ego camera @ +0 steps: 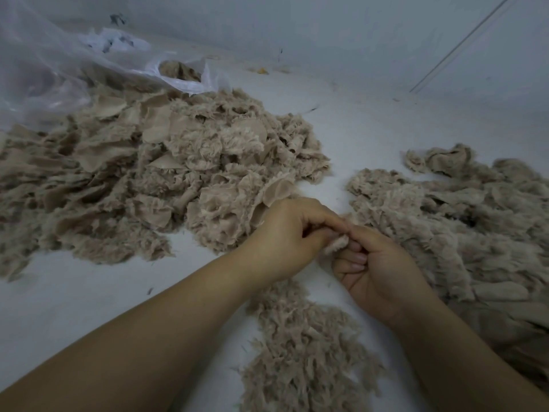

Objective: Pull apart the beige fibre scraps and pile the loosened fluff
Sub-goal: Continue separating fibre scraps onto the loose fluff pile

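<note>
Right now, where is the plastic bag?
The clear plastic bag lies at the upper left of the head view, behind the big scrap heap, its mouth open with some beige fibre inside.

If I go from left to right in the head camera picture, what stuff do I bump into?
Big scrap heap → left hand → small scrap pinched between both hands → right hand → right heap.
</note>
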